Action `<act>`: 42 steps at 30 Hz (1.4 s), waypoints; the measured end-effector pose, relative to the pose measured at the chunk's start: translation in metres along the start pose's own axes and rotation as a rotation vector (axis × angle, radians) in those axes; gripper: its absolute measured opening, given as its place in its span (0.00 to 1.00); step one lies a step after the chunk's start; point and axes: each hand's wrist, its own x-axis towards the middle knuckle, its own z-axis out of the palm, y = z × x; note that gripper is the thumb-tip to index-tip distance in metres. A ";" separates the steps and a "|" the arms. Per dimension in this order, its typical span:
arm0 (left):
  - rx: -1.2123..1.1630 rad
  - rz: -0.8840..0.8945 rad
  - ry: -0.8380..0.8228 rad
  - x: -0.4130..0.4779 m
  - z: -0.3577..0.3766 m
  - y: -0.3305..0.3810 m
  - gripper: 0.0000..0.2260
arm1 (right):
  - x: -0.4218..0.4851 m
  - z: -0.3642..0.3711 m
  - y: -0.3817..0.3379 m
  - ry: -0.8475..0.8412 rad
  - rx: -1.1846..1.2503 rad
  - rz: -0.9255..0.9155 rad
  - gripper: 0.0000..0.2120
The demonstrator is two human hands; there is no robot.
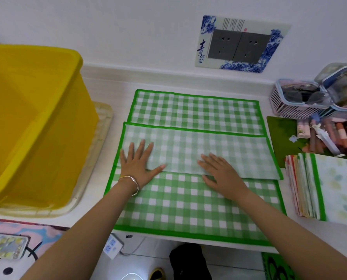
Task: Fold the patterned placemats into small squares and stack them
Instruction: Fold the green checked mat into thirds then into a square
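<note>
Currently a green checked placemat [197, 203] is spread flat on the white counter [120, 93], between a yellow tub [31, 118] on the left and a stack of placemats [310, 184] on the right. A paler flap [188, 146] is laid across its middle. The flap's near edge is pressed down by both hands, palms flat: left hand [138, 164] with fingers straight and spread apart, right hand [219, 172] with fingers straight and close together. A bracelet [129, 181] is worn on the left wrist.

The checked placemat [197, 201] looks woven, matt plastic; the yellow tub [33, 118] smooth plastic; the table [99, 195] glossy white.
</note>
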 end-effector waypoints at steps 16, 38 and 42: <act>0.280 0.610 0.104 -0.018 -0.003 0.024 0.34 | -0.036 -0.011 -0.023 0.212 -0.133 -0.166 0.34; -0.282 0.231 -0.596 0.020 -0.062 0.044 0.23 | -0.009 -0.067 0.010 -0.403 0.666 0.211 0.21; -0.127 0.174 -0.750 0.033 -0.096 0.054 0.23 | 0.008 -0.097 0.017 -0.646 0.714 0.210 0.12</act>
